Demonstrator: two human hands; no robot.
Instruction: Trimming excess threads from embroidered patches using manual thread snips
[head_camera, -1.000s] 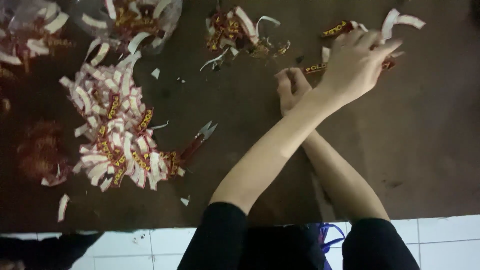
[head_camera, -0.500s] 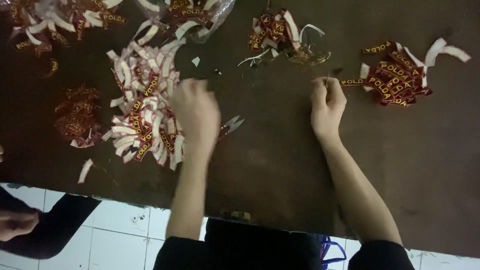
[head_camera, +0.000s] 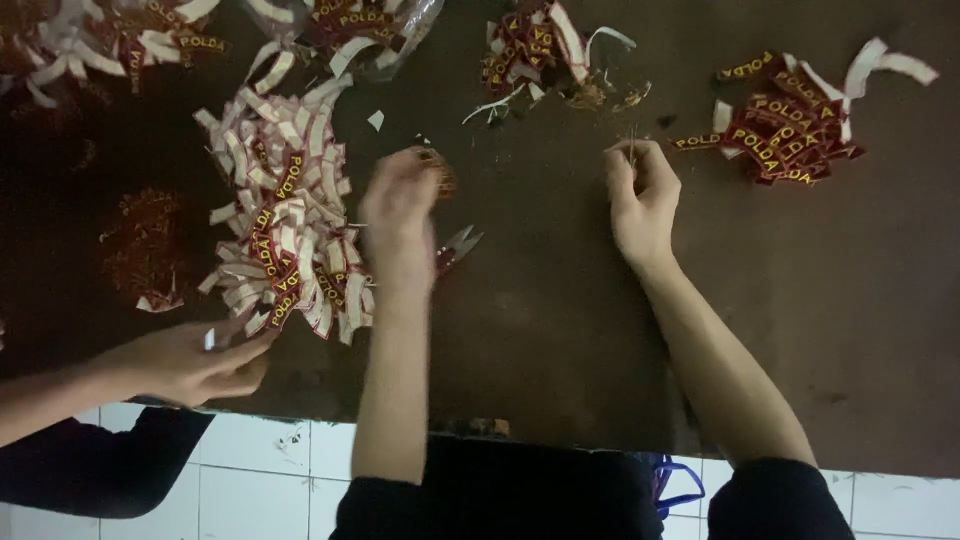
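My left hand (head_camera: 400, 205) hovers over the dark brown table (head_camera: 560, 330), blurred, with its fingers closed on a small red label (head_camera: 438, 170). Just to its left lies a big pile of red labels with white backing strips (head_camera: 285, 230). A small pair of snips (head_camera: 458, 246) lies on the table by my left wrist. My right hand (head_camera: 640, 195) rests as a fist on the table, and a thin sliver (head_camera: 631, 143) sticks up from its pinched fingers. A smaller pile of red labels (head_camera: 790, 125) lies to the right of that hand.
Another person's hand (head_camera: 190, 362) reaches in at the lower left edge of the table, next to the big pile. More label piles lie at the top middle (head_camera: 530, 45) and top left (head_camera: 120, 35), beside a clear plastic bag (head_camera: 375, 30). A heap of reddish thread scraps (head_camera: 140, 250) lies at the left.
My left hand came back from the right-hand pile, crossed to the big pile, and now holds a label near the centre. Another person's hand has come in at the lower left.
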